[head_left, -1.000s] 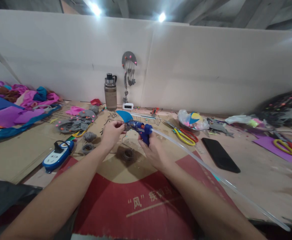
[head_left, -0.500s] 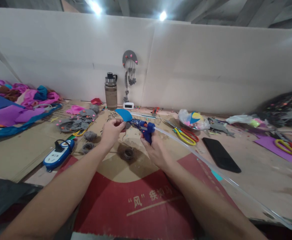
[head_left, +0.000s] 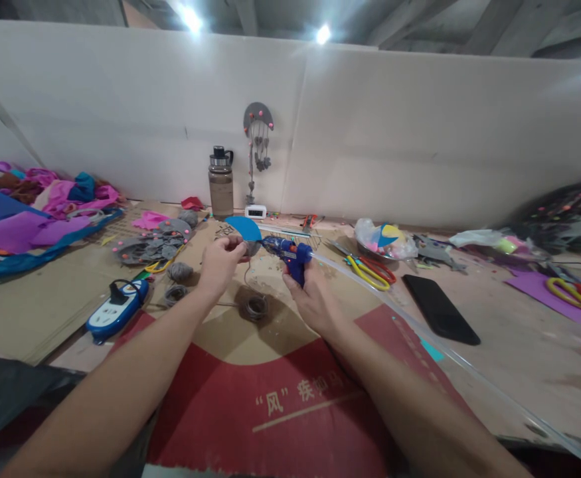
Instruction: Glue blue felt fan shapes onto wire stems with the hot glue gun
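Left hand's got the blue piece pinched at its fingertips, right hand gripping the glue gun just beside it.

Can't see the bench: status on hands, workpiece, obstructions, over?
Left hand pinching blue and grey piece. Right hand gripping glue gun, nozzle at piece's edge, contact unclear. Nothing seen between; yarn coil below, clear stick extending from gun's rear.
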`<move>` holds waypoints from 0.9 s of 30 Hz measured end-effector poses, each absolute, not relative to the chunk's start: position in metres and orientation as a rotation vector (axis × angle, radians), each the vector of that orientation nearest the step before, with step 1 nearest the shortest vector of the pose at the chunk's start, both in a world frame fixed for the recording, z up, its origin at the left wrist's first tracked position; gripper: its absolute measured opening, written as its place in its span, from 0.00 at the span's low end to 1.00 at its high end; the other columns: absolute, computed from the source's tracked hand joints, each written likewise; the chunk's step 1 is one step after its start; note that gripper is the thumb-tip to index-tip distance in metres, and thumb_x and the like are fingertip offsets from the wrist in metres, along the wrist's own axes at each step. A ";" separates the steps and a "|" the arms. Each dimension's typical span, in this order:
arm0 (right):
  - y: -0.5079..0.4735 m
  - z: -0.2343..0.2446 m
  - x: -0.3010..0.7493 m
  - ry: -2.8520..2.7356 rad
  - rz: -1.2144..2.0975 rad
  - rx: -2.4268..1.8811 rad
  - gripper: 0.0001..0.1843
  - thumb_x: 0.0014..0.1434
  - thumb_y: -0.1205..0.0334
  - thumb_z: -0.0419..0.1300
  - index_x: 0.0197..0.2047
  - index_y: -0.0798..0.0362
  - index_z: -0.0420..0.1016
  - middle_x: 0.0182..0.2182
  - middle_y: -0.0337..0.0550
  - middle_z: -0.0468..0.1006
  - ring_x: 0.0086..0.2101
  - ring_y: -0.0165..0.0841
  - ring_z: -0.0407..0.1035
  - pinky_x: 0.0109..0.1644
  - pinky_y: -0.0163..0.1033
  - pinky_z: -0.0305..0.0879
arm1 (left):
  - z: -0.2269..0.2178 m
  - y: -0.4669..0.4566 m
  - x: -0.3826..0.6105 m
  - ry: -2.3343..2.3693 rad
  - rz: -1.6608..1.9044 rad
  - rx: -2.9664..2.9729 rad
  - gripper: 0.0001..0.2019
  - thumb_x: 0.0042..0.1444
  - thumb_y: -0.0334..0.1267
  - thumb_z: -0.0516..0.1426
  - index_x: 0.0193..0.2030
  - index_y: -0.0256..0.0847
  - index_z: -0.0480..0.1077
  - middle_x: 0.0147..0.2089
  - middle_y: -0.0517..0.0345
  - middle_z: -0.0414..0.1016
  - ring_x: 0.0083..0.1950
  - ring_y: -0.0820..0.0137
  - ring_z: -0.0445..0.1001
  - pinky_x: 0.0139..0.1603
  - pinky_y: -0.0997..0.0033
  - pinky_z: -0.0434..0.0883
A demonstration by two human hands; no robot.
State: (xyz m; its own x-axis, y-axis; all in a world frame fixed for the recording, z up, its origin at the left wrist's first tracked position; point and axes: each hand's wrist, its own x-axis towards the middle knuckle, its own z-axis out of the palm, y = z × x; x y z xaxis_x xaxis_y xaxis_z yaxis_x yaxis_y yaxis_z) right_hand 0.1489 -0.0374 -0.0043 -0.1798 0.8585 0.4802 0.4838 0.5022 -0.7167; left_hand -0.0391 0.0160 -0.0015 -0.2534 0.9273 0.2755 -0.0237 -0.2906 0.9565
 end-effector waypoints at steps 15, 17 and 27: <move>-0.025 -0.009 0.154 -1.597 0.753 -1.139 0.12 0.55 0.56 0.54 0.41 0.52 0.62 0.34 0.43 0.70 0.25 0.29 0.63 0.29 0.37 0.62 | 0.006 0.013 -0.038 1.059 1.612 1.042 0.13 0.39 0.41 0.64 0.26 0.35 0.67 0.28 0.60 0.68 0.29 0.74 0.71 0.31 0.72 0.73; -0.016 -0.010 0.156 -1.465 0.959 -1.123 0.11 0.52 0.58 0.55 0.39 0.51 0.61 0.33 0.41 0.71 0.22 0.26 0.61 0.25 0.36 0.62 | 0.007 0.014 -0.038 1.056 1.606 1.006 0.13 0.38 0.40 0.64 0.26 0.35 0.67 0.29 0.59 0.69 0.30 0.73 0.72 0.31 0.72 0.73; 0.014 -0.011 0.190 -1.633 0.540 -1.646 0.09 0.48 0.60 0.59 0.22 0.52 0.63 0.23 0.47 0.71 0.30 0.39 0.69 0.34 0.43 0.62 | 0.003 0.014 -0.038 1.173 1.672 1.242 0.11 0.43 0.41 0.61 0.30 0.35 0.71 0.30 0.57 0.72 0.31 0.72 0.72 0.33 0.68 0.75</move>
